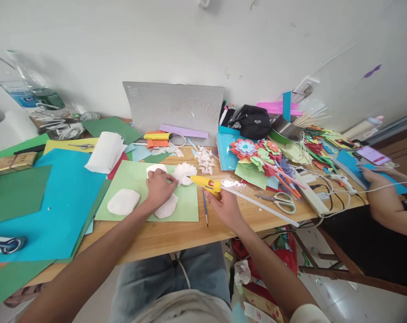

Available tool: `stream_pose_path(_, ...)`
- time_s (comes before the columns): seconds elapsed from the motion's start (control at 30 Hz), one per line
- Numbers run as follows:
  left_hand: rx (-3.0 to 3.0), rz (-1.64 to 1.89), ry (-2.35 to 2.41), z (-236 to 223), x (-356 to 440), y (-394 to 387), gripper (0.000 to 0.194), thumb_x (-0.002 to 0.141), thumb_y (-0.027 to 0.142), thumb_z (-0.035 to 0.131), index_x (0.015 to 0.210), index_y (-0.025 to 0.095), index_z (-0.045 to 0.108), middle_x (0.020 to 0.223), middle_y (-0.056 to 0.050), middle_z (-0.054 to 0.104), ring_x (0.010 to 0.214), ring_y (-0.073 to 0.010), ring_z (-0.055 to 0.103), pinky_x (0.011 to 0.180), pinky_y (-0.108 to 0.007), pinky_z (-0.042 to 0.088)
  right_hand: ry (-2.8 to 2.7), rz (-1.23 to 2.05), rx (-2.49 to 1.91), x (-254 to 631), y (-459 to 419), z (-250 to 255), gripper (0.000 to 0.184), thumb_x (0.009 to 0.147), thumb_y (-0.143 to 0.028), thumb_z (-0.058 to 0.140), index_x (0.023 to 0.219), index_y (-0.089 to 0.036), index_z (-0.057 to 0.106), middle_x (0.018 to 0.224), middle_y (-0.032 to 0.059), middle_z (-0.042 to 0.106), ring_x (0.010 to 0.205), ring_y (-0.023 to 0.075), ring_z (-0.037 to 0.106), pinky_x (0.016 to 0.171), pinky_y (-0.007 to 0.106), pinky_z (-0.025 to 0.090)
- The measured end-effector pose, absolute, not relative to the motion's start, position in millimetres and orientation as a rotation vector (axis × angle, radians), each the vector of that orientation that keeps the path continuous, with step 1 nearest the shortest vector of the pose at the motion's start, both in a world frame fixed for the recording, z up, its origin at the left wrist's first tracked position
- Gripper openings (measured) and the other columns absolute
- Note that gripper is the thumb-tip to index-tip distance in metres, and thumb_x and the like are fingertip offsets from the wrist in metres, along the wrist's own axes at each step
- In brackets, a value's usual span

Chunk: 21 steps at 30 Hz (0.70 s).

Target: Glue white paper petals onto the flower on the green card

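Note:
My right hand (225, 206) is wrapped around a yellow hot glue gun (206, 183), with a long clear glue stick (257, 204) trailing out of its back. The nozzle points left at a ruffled white paper tuft (185, 173). Beside that tuft, my left hand (159, 186) has its fingers bent and close together; what is between them is hidden. Below it lies a light green sheet (183, 211) bearing white rounded paper pieces (123, 202), one partly covered by my fingers. A thin blue paintbrush (205, 208) rests just right of the sheet.
Scissors (280, 202), paper flowers (245, 149) and a power strip (311, 193) lie to the right. Torn white scraps (205, 159) sit behind. Blue card (68, 193) and a white paper roll (105, 152) are left. Another person's hand (374, 179) works at far right.

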<state>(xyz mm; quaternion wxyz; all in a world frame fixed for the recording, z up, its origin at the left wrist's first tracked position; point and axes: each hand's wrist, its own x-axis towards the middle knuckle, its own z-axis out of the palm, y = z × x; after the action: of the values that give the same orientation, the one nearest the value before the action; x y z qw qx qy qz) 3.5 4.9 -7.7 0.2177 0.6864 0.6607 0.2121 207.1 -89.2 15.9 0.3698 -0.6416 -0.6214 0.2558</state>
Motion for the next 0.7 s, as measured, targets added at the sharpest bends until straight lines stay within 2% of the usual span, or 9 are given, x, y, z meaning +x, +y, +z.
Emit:
stream_pose_path(0.17,1.905,0.592,1.828,-11.3,3.1,6.1,0.021,0.078,0.039,0.061,0.077,0.023,0.075,0.109,-0.009,0.058,0.114,-0.0332,0.042,0.093,-0.047,0.038,-1.782,0.451,-1.725,196.0,-80.9,11.5,0.024,0.090,-0.037,0.047,0.092,-0.017,0.060,0.085,0.0063,0.066,0.076,0.0202,0.059,0.069,0.029,0.043)
stream_pose_path(0.7,1.935,0.665,1.788,-15.0,-4.0,7.8,0.019,0.080,0.034,0.062,0.078,0.020,0.075,0.103,-0.009,0.059,0.108,-0.0306,0.046,0.096,-0.042,0.041,-1.857,0.451,-1.727,190.7,-76.6,5.6,0.024,0.093,-0.038,0.044,0.096,-0.019,0.059,0.087,0.0051,0.066,0.072,0.0190,0.058,0.065,0.028,0.042)
